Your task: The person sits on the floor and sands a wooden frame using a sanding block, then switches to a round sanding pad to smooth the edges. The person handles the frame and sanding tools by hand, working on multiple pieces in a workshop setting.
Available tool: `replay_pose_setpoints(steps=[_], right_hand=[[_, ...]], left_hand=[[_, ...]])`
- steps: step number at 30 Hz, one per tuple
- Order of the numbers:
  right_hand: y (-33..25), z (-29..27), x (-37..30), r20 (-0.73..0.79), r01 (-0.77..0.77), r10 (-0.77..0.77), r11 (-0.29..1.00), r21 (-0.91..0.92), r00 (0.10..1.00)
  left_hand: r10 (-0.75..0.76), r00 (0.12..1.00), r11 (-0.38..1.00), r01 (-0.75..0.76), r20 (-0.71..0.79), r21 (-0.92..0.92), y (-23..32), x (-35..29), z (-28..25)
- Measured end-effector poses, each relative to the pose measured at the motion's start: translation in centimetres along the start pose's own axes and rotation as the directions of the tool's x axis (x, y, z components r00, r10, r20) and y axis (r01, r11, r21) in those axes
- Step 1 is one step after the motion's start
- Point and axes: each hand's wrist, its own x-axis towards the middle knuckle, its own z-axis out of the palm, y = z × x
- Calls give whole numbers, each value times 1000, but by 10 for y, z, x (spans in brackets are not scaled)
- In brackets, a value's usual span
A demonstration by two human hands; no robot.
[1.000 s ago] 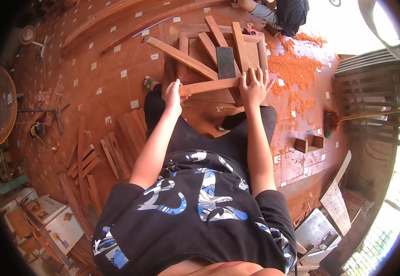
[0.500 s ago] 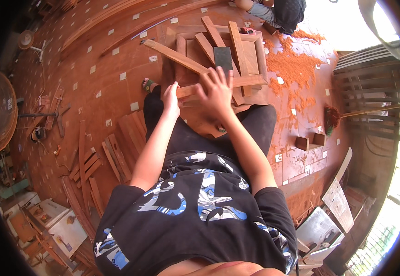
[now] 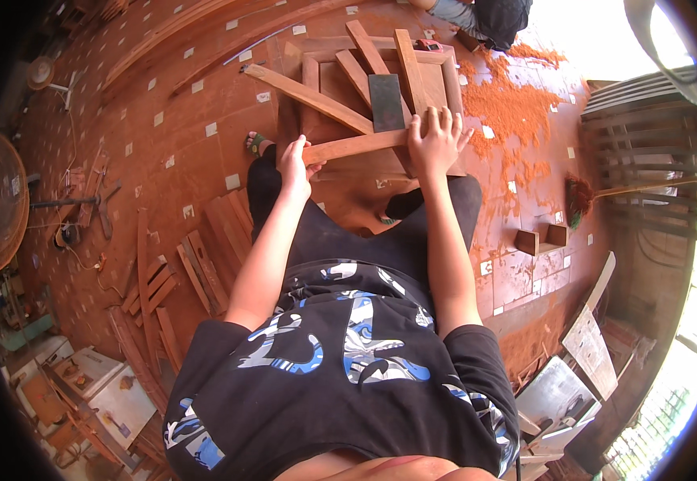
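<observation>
My left hand [image 3: 293,165] is closed around the near left end of a reddish wooden strip [image 3: 356,146] that lies crosswise in front of my knees. At the strip's other end rests my right hand [image 3: 437,143], palm down with its fingers spread over the wood. Just beyond the strip, a dark flat rectangular block [image 3: 386,103] lies across other strips. A longer wooden strip [image 3: 308,98] slants off to the far left. Further strips [image 3: 412,72] fan out toward the far side, all on a framed wooden panel [image 3: 451,84].
Orange sawdust [image 3: 501,104] covers the floor at right. A broom [image 3: 579,204] and a small open wooden box [image 3: 539,240] are on that side. Stacked boards [image 3: 224,232] lie at my left, with a large fan [image 3: 2,192] beyond. Another person [image 3: 501,20] crouches at the far right.
My right hand has slid rightward from the middle of the strip to its right end. The left hand keeps its hold on the left end.
</observation>
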Motion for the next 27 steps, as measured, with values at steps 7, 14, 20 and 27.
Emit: replay_pose_setpoints(steps=[7, 14, 20, 27], right_hand=[[-77, -9, -30, 99, 313, -344, 918, 245, 934], [-87, -14, -39, 165, 447, -523, 824, 347, 836], [-2, -10, 1, 102, 163, -171, 983, 86, 980], [-37, -14, -15, 121, 201, -238, 946, 255, 964]], left_hand=[[87, 996, 996, -87, -3, 10, -11, 8, -7], [86, 996, 995, -87, 13, 58, -19, 10, -9], [142, 990, 979, -144, 23, 147, 5, -11, 3], [128, 992, 983, -125, -17, 131, 11, -30, 11]])
